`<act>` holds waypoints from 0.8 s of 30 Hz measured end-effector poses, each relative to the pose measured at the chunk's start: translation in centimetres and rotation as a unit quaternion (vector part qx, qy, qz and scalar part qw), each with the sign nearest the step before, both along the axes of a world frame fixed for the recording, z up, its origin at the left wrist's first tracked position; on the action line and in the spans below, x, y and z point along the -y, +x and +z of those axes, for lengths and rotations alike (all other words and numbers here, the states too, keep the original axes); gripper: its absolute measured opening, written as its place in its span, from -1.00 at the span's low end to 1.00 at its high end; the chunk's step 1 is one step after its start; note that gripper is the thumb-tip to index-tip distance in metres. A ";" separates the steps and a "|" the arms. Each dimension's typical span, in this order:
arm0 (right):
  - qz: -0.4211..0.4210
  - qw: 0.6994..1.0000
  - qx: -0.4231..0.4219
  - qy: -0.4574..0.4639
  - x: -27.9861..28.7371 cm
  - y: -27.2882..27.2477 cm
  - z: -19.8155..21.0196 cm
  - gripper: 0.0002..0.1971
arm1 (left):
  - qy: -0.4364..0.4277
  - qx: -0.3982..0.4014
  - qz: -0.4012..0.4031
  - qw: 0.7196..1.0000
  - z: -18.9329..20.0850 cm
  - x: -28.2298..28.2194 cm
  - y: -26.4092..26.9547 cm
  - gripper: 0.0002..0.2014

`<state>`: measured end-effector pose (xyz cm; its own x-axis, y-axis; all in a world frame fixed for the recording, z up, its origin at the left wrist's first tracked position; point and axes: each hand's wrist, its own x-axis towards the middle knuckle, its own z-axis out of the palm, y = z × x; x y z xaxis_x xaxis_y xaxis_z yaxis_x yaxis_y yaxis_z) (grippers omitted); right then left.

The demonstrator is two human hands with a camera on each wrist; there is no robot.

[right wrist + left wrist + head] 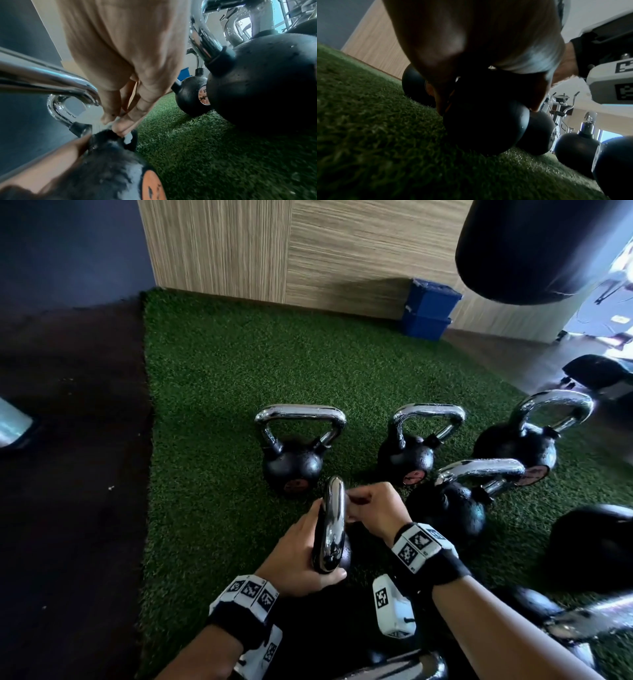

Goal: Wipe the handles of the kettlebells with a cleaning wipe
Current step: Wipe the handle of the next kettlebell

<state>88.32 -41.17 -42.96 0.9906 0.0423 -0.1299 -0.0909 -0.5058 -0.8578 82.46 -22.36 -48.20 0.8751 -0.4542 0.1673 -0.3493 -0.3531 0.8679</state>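
Tufted green turf (219, 364), chrome kettlebell handle (334, 522)

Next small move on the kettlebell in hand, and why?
Probably slide the right hand along the chrome handle toward the near end. The left hand holds that kettlebell, and the right fingers pinch something whitish at the far bend.

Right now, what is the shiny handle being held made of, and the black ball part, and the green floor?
The shiny silver kettlebell handle looks like polished chromed metal: it mirrors the room. The round black kettlebell body seems matte, perhaps coated iron or rubber. The green grassy floor mat looks like artificial turf, with short plastic-looking blades.
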 end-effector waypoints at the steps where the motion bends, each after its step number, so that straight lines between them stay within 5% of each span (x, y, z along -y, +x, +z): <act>1: -0.012 1.000 0.018 0.003 -0.1 0.3 0.1 -0.91 | 0.012 -0.007 0.005 1.000 0.0 0.0 0.0 0.24; 6: -0.021 0.998 0.009 0.050 0.0 0.1 -0.3 -0.73 | 0.056 -0.019 0.016 0.998 -0.1 -0.1 0.2 0.29; 9: -0.017 1.000 0.010 0.017 0.0 0.1 -0.3 -0.81 | 0.052 -0.023 0.009 0.998 0.2 0.0 0.6 0.30; 13: -0.029 0.994 0.094 0.040 0.1 0.0 1.4 -0.82 | 0.046 -0.033 0.003 0.998 0.3 -0.1 0.6 0.32; 24: 0.061 0.973 0.209 -0.077 -0.2 -0.1 5.0 -0.74 | 0.066 -0.047 0.011 0.997 -0.6 -0.4 1.6 0.32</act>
